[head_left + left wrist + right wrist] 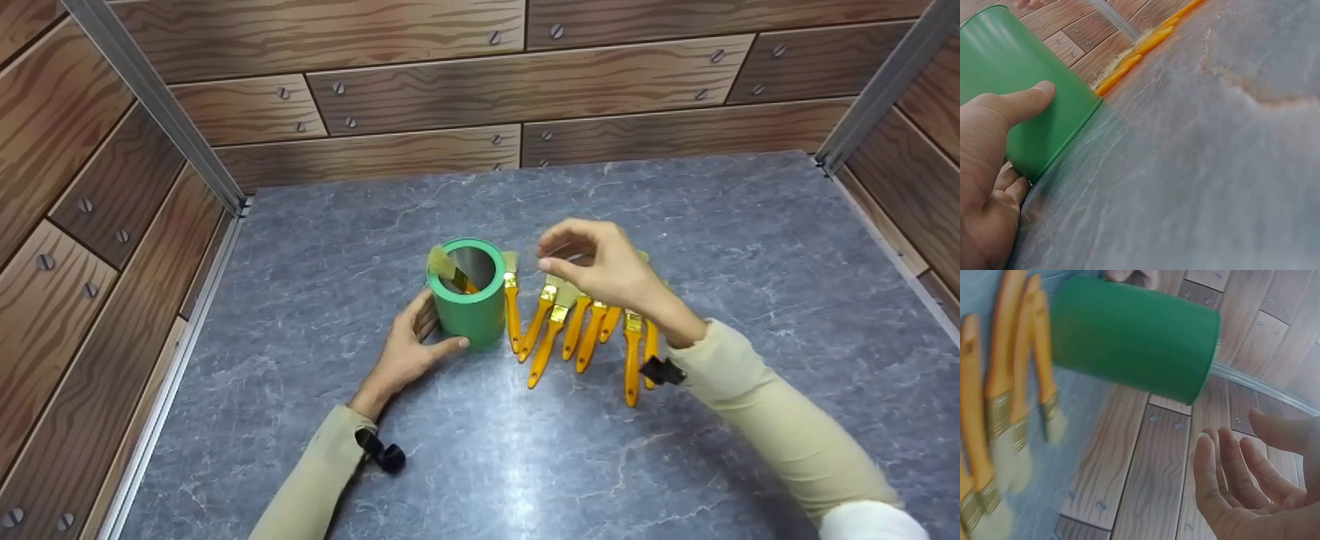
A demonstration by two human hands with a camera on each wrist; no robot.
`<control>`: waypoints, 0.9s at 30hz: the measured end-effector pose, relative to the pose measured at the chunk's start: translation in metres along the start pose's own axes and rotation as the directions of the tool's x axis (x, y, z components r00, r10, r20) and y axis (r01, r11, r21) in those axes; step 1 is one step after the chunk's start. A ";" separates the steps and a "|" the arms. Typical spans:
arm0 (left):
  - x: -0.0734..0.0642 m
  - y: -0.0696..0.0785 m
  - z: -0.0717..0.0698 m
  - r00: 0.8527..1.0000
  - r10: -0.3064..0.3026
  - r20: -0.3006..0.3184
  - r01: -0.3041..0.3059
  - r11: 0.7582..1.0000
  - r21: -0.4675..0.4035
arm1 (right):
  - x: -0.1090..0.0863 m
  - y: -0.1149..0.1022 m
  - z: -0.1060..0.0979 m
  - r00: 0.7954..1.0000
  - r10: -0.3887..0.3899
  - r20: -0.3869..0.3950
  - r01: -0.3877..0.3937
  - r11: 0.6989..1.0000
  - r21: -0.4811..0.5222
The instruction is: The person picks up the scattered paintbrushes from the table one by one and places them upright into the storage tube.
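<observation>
A green can [470, 319] stands upright on the table, with one paintbrush [442, 264] leaning inside, its bristles up over the rim. My left hand [405, 345] grips the can low on its near left side; in the left wrist view the thumb [1027, 102] lies along the green wall. Above the other paintbrushes hangs my right hand [600, 262], fingers loosely bent and nothing between them. Several paintbrushes [551, 337] with orange handles and pale bristles lie to the right of the can, bristles pointing away from me. The right forearm and hand hide some of them.
Wood-patterned walls [420, 90] enclose the grey marbled table [337, 247] at the back and both sides. Metal corner posts [161, 105] rise at the far corners. A black strap [380, 450] sits on the left wrist.
</observation>
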State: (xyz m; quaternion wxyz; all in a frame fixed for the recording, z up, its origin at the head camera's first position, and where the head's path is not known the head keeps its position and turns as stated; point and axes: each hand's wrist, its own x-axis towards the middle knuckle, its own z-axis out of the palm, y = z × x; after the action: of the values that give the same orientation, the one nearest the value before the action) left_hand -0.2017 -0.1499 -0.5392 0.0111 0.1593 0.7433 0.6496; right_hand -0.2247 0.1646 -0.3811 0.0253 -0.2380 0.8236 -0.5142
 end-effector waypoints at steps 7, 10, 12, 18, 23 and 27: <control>0.000 0.002 0.001 1.000 0.002 0.000 -0.002 0.999 0.038 | -0.016 0.015 -0.010 1.000 0.027 -0.003 -0.027 0.997 -0.069; 0.001 0.003 0.003 1.000 0.005 0.004 -0.005 0.998 0.064 | -0.023 0.020 -0.015 0.999 0.039 -0.001 -0.039 0.994 -0.101; 0.002 0.004 0.003 1.000 0.001 0.002 -0.001 0.998 0.065 | -0.028 0.024 -0.019 0.999 0.051 -0.001 -0.050 0.992 -0.116; 0.003 0.003 0.003 1.000 -0.009 -0.006 0.009 0.999 0.041 | -0.046 0.037 -0.030 0.998 0.065 -0.009 -0.065 0.989 -0.130; 0.002 0.001 0.003 1.000 -0.012 -0.011 0.013 1.000 0.021 | -0.062 0.053 -0.037 0.996 0.085 -0.025 -0.088 0.986 -0.143; 0.003 0.001 0.003 1.000 -0.008 -0.014 0.008 1.000 0.026 | -0.075 0.063 -0.044 0.993 0.114 -0.038 -0.119 0.980 -0.161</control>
State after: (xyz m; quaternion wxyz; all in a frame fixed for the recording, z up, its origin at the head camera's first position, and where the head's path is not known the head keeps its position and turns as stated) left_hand -0.2034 -0.1460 -0.5381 0.0065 0.1521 0.7524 0.6409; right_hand -0.1940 0.2555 -0.4301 0.0239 -0.1834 0.8757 -0.4460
